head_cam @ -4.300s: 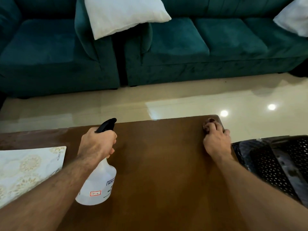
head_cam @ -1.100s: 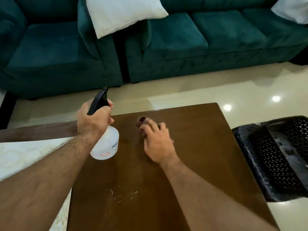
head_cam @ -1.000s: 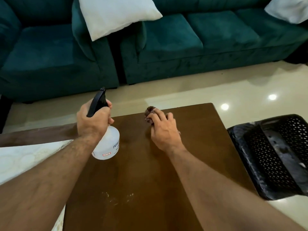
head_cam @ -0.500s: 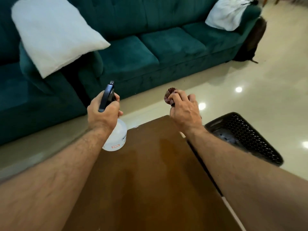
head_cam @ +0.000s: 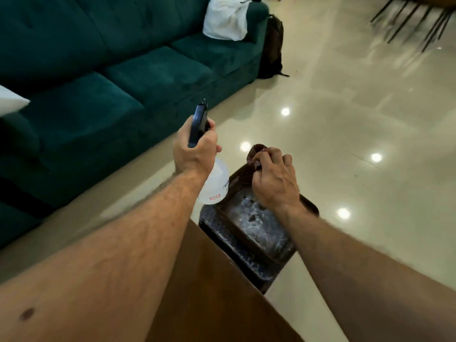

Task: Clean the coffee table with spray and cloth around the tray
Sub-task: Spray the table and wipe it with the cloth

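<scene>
My left hand [head_cam: 195, 151] grips a white spray bottle [head_cam: 215, 185] by its black trigger head, holding it in the air past the corner of the brown coffee table [head_cam: 217, 297]. My right hand [head_cam: 275, 180] is closed on a dark reddish cloth [head_cam: 255, 154], raised above a black perforated basket [head_cam: 249, 233] that stands on the floor beside the table's corner. Only the table's corner shows, between my forearms. The tray is out of view.
A teal sofa [head_cam: 111, 77] runs along the left with a white cushion [head_cam: 225, 18] at its far end and a dark backpack [head_cam: 272, 48] leaning against it. Glossy beige floor [head_cam: 357, 119] spreads to the right, with thin dark chair legs [head_cam: 414, 23] at top right.
My view has swung right. Both hands lifted off the table: the cloth left the tabletop and now hangs over the basket, and the bottle moved out past the table's corner.
</scene>
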